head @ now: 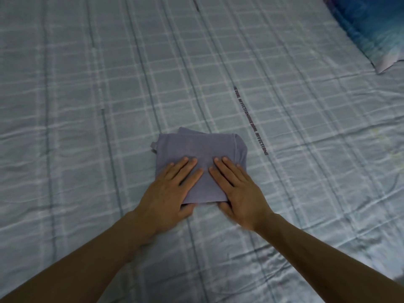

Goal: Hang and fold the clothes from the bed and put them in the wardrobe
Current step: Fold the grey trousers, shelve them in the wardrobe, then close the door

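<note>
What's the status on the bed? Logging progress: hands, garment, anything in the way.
Left hand and right hand flat, pressing the folded grey garment. Garment lies on the checked bedsheet. Nothing in the way; pillow far corner.

We extend both bare forearms forward from the lower corners of the view, converging on the folded grey garment (pixel 200 154). Our left hand (pixel 169 190) lies palm down on the garment's left near portion, fingers straight and close together, thumb at the near edge. Our right hand (pixel 240 190) lies palm down on the right near portion, fingers straight and angled inward, thumb at the near edge. The fingertips of both hands nearly meet above the garment's centre.
</note>
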Available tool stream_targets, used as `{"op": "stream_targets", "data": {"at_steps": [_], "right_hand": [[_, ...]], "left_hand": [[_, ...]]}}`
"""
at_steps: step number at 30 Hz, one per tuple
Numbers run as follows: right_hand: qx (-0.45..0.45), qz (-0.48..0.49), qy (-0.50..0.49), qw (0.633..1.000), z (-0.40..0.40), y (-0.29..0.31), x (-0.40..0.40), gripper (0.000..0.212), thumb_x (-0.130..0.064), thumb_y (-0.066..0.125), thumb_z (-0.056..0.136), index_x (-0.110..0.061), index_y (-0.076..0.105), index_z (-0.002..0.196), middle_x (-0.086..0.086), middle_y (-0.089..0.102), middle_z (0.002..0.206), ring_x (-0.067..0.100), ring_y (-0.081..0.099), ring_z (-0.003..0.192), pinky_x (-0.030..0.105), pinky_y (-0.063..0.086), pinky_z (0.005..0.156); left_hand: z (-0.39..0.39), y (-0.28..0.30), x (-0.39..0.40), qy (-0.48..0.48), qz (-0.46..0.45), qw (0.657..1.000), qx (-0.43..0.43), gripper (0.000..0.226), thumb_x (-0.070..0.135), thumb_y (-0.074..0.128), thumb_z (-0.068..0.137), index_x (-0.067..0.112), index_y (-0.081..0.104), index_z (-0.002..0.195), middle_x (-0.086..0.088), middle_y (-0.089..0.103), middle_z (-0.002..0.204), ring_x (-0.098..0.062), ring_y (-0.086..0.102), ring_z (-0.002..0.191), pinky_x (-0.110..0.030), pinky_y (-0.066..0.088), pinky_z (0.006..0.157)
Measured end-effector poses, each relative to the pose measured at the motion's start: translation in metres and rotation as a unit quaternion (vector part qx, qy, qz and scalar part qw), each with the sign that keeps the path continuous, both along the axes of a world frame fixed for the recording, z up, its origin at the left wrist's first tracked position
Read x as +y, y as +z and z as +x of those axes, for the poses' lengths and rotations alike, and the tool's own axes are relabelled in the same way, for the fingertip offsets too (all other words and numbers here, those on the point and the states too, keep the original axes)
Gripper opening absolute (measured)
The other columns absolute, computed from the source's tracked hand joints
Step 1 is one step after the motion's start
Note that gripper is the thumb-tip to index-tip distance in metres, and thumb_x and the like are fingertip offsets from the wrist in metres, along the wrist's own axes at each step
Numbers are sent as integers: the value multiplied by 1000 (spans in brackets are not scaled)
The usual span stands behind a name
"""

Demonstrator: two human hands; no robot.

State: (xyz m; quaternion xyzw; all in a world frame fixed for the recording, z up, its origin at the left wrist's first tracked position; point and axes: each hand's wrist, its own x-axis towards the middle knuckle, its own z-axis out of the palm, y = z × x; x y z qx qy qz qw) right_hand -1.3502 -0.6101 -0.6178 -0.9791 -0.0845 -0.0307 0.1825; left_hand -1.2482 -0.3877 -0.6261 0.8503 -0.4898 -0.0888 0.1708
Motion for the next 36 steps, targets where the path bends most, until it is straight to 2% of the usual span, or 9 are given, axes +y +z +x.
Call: {"op": "stream_targets", "data": {"at_steps": [2, 4, 7, 9, 13, 18, 23, 28, 36], "right_hand": [[-31, 5, -3, 1000, -2, 2, -2, 57, -29, 61, 94, -7, 46, 144, 13, 37, 155, 30, 31, 146, 49, 38, 112], [-65, 0, -14, 998, -2, 2, -3, 51, -15, 70, 88, -4, 56, 136, 16, 48, 147, 33, 43, 139, 45, 45, 108], [-79, -19, -34, 996, 0, 4, 1, 46, -2, 77, 77, -2, 67, 123, 19, 59, 135, 36, 55, 127, 45, 50, 99], [-80, -30, -45, 995, 3, 8, 1, 40, -3, 78, 76, -3, 70, 116, 18, 63, 128, 35, 61, 120, 44, 53, 93], [-75, -20, -39, 996, 10, 23, 1, 32, -4, 76, 75, -4, 70, 107, 12, 67, 109, 32, 65, 97, 44, 55, 73], [-73, -7, -18, 997, 12, 63, 7, 37, -9, 79, 73, -7, 69, 109, 9, 66, 103, 30, 64, 89, 43, 55, 65], [-79, 9, 41, 996, 18, 135, 24, 42, -8, 77, 70, -7, 65, 110, 9, 63, 103, 27, 63, 83, 36, 54, 58], [-128, 20, 125, 984, 9, 239, 60, 25, -11, 58, 80, -9, 66, 104, 8, 63, 98, 26, 62, 79, 34, 52, 52], [-201, 52, 276, 938, -16, 410, 156, 27, -1, 75, 72, -9, 68, 97, 7, 63, 96, 27, 61, 78, 35, 49, 51]], "left_hand": [[1, 5, 0, -5, 5, 1000, -7, 79, 34, 66, 80, 10, 39, 150, -14, 29, 159, -31, 24, 148, -52, 26, 118], [3, 10, -1, -5, 8, 1000, -27, 73, 27, 75, 75, 5, 52, 140, -19, 42, 151, -37, 39, 140, -53, 36, 112], [6, 15, -3, 8, -25, 996, -87, 53, 13, 84, 64, 2, 70, 113, -23, 65, 121, -40, 65, 105, -50, 54, 87], [7, 17, -3, 17, -39, 993, -110, 45, 2, 82, 57, 2, 71, 100, -20, 67, 101, -36, 65, 84, -44, 55, 70], [10, 32, 2, 26, -47, 993, -105, 40, -6, 77, 54, 3, 70, 92, -17, 64, 86, -31, 61, 69, -39, 49, 53], [8, 81, 15, 36, -58, 989, -132, 43, -3, 81, 54, 5, 71, 95, -15, 61, 85, -29, 58, 67, -36, 47, 46], [-11, 164, 37, 94, -31, 983, -153, 41, -3, 78, 60, 9, 68, 98, -11, 59, 88, -28, 54, 68, -33, 39, 42], [-61, 269, 87, 169, 4, 973, -159, 58, -3, 78, 47, 13, 62, 101, -4, 56, 92, -21, 51, 71, -30, 38, 44], [-179, 451, 179, 333, 29, 916, -223, 55, -2, 75, 53, 12, 63, 105, -7, 61, 98, -27, 58, 76, -38, 49, 51]]}}
